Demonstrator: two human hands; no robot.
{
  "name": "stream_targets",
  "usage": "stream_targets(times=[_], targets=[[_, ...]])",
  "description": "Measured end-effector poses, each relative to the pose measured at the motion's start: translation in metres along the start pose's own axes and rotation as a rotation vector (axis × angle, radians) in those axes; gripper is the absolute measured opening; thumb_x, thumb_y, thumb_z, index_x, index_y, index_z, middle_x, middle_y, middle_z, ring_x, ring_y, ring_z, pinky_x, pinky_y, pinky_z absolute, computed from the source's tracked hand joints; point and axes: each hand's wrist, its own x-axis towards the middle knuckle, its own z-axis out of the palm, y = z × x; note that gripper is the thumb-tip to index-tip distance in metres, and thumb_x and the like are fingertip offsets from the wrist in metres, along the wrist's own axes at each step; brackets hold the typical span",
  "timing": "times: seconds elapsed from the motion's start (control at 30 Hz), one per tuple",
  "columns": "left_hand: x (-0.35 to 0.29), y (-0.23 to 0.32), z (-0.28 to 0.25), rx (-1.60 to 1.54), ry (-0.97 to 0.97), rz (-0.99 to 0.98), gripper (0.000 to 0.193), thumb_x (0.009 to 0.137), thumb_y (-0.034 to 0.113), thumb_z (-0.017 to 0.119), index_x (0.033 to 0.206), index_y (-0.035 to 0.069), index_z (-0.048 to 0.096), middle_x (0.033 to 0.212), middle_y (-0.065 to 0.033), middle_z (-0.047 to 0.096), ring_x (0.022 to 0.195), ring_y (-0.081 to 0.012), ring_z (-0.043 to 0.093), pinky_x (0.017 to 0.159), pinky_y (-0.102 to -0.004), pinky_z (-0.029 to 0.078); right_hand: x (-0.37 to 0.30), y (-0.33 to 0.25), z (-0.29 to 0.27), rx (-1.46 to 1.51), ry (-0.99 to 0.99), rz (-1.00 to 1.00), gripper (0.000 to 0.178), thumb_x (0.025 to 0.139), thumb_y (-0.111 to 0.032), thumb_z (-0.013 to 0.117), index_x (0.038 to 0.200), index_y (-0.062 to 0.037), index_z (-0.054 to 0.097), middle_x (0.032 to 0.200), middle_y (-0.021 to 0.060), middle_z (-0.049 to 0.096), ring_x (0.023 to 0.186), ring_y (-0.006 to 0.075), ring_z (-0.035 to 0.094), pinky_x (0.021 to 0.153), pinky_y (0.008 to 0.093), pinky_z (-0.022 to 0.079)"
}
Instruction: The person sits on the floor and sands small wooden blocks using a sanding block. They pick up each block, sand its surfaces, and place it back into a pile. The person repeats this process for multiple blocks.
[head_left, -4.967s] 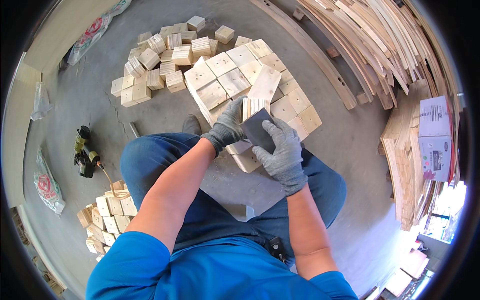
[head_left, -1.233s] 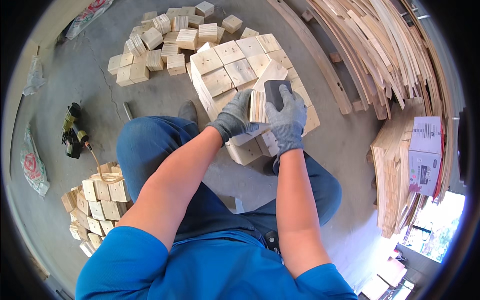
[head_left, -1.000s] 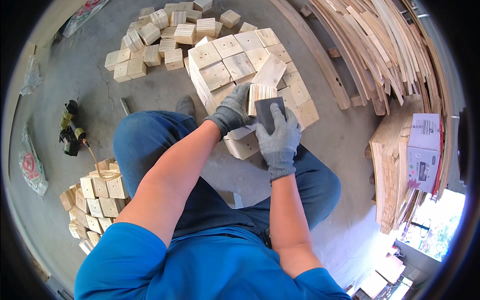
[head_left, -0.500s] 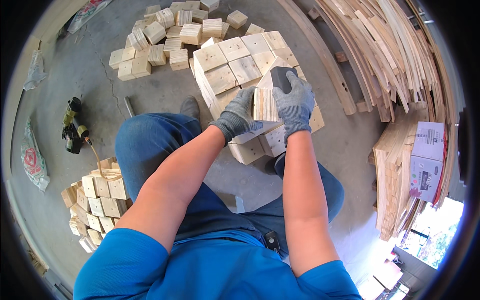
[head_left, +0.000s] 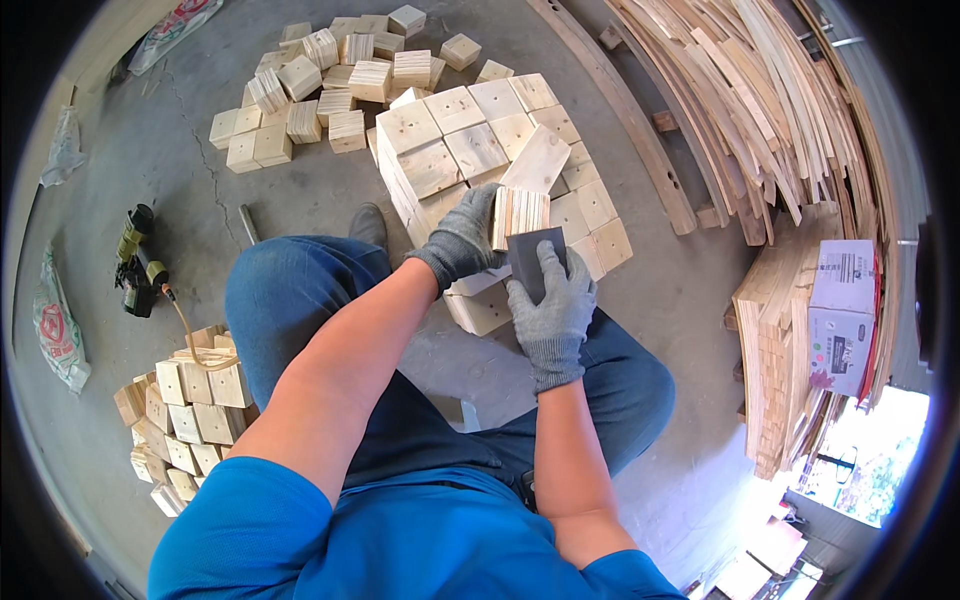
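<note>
My left hand (head_left: 467, 235), in a grey knitted glove, grips the left side of a wooden block (head_left: 521, 213) whose layered, striped end faces me. That block tilts on a stack of pale square wooden blocks (head_left: 427, 168) between my knees. In my gloved right hand (head_left: 557, 305) is a dark grey sanding block (head_left: 528, 262), with the fingers over its face. Its upper edge meets the lower edge of the striped end. The block's smooth top (head_left: 537, 160) points away from me.
Loose wooden blocks (head_left: 340, 85) lie beyond the stack. At the left are a nail gun (head_left: 142, 265) with a hose and another block pile (head_left: 195, 410). Long boards (head_left: 740, 110) and a carton (head_left: 842, 310) line the right. A metal bar (head_left: 249, 223) lies by my left knee.
My right hand has drawn the sanding block from the wooden block's top right down toward me, to the near striped end. My left hand keeps its grip.
</note>
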Motion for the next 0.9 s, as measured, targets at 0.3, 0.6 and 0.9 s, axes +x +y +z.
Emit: stream_targets(times=[0.3,0.6,0.9], targets=[[-0.003,0.012,-0.003,0.159,-0.008,-0.057,0.113,0.063,0.019,0.102,0.157,0.008,0.041,0.146,-0.0151,0.055,0.137,-0.0310,0.055,0.119,-0.0389,0.044,0.069,0.015,0.021,0.011,0.091,-0.055,0.063,0.083,-0.029,0.086,0.142,-0.0149,0.069,0.142,0.0231,0.061,0.129,0.0452,0.060,0.109,0.0553,0.048],[0.002,-0.037,0.018,0.022,-0.032,0.030,0.111,0.066,0.019,0.101,0.157,0.006,0.038,0.146,-0.0122,0.055,0.134,-0.0279,0.054,0.121,-0.0374,0.040,0.132,0.010,0.024,-0.051,0.012,0.076,0.067,0.082,-0.035,0.087,0.144,-0.0145,0.070,0.145,0.0221,0.063,0.133,0.0410,0.060,0.115,0.0490,0.048],[0.000,0.014,-0.007,0.161,-0.043,-0.019,0.109,0.064,0.025,0.101,0.155,0.008,0.043,0.146,-0.0198,0.055,0.137,-0.0383,0.054,0.120,-0.0412,0.044,0.023,0.003,0.008,0.004,0.022,-0.081,0.069,0.084,-0.032,0.086,0.147,-0.0132,0.066,0.148,0.0262,0.055,0.131,0.0471,0.055,0.111,0.0587,0.045]])
